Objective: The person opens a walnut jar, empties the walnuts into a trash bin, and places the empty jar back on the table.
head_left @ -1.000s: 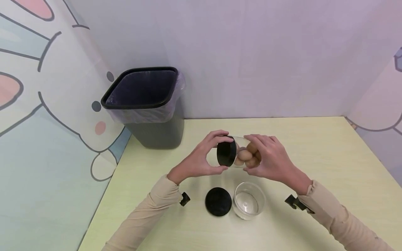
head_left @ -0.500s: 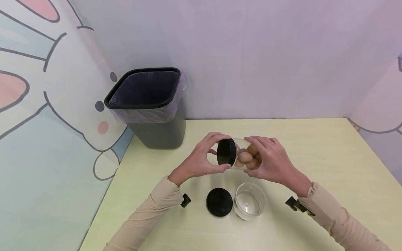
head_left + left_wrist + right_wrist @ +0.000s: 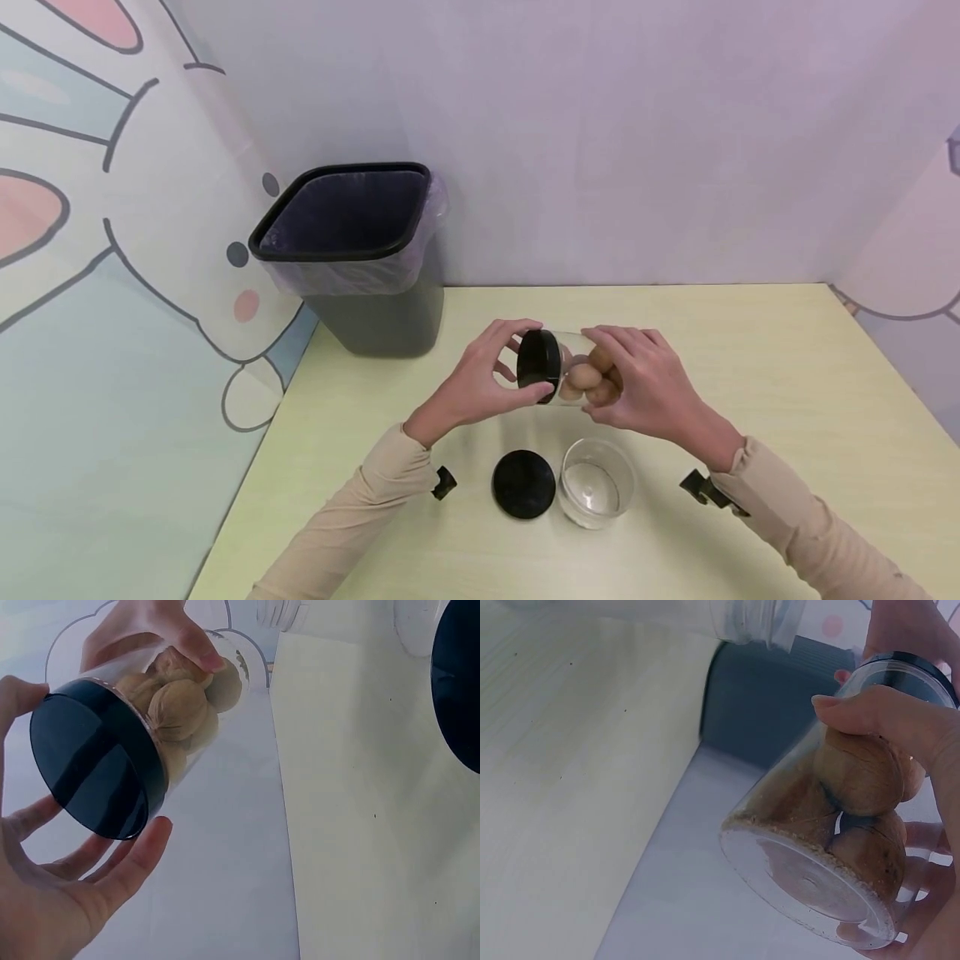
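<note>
Lid-turning appears to be in hand: clear jar [image 3: 573, 342] of brown nuts [image 3: 585, 376] held roughly sideways above the surface [image 3: 750, 358], right hand [image 3: 656, 381] gripping its body, left hand [image 3: 478, 381] gripping the black lid [image 3: 536, 367]; next move likely calls for twisting against a steady hold.

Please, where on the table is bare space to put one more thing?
The table looks bare in a wide patch between the right sleeve and the back-right corner; a narrower strip lies between the bin and left sleeve. Crowded: the middle, with black lid, clear container and held jar.
</note>
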Demonstrator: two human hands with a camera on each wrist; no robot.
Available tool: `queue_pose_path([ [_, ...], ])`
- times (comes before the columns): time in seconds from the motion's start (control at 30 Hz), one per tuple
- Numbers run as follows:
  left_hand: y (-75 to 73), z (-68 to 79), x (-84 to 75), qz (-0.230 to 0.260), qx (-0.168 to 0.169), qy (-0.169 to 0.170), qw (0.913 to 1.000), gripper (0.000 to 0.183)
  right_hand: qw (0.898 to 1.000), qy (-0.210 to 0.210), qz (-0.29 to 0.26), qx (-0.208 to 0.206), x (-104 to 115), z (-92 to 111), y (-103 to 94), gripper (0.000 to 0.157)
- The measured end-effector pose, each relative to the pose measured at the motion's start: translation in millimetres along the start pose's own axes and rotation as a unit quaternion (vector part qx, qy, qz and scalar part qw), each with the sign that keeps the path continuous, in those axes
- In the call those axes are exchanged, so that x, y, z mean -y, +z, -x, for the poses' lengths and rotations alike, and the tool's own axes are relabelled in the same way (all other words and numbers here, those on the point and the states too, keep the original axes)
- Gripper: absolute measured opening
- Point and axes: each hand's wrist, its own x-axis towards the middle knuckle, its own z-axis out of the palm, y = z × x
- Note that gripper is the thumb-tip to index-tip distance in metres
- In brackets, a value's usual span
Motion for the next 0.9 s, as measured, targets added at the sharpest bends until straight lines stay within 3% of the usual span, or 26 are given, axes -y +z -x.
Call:
queue_pose_path([
  [0.17,-1.1,0.4,-1.0,-0.010,0.005,-0.023,0.9997,0.067,1.000,0.002,0.000,0.003,-1.4,-0.2,1.2,0.089],
  [0.3,-5.9,0.6,-2.3,-0.032,0.028,-0.013,0.9990,0.075,1.000,0.007,-0.003,0.007,-2.2,0.6,1.6,0.089],
  [0.67,-12.0,0.9,-2.2,-0.068,0.068,0.114,0.9889,0.077,1.000,0.013,-0.025,0.006,-4.5,-1.7,1.3,0.090],
  [0.9,-11.6,-2.5,-2.1,-0.061,0.074,0.147,0.9844,0.071,1.000,0.008,-0.029,0.001,-5.3,-3.4,1.4,0.089],
])
